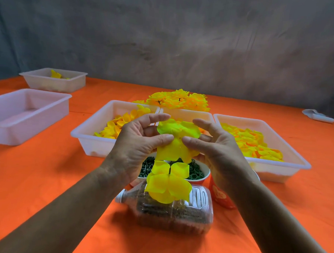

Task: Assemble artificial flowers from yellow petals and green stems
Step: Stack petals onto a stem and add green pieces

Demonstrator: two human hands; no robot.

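Head view: a person at an orange-covered table (43, 178), both hands raised over it.
Petal layer: a yellow petal layer (178, 139) held in the air above the bottle, between the two hands.
Left hand: the left hand (136, 144) pinches the layer's left edge, thumb in front, fingers curled behind.
Right hand: the right hand (215, 146) pinches its right edge in the same way.
Flower: a part-built yellow flower (168, 181) on a thin green stem stands just above the bottle, below the held layer.
Bottle: a clear plastic bottle (173, 213) lies on its side, brown filling inside.
Cups: red cups of dark green parts (195, 171) just behind the bottle.
Trays: white trays of yellow petals (265, 149) farther behind the bottle.
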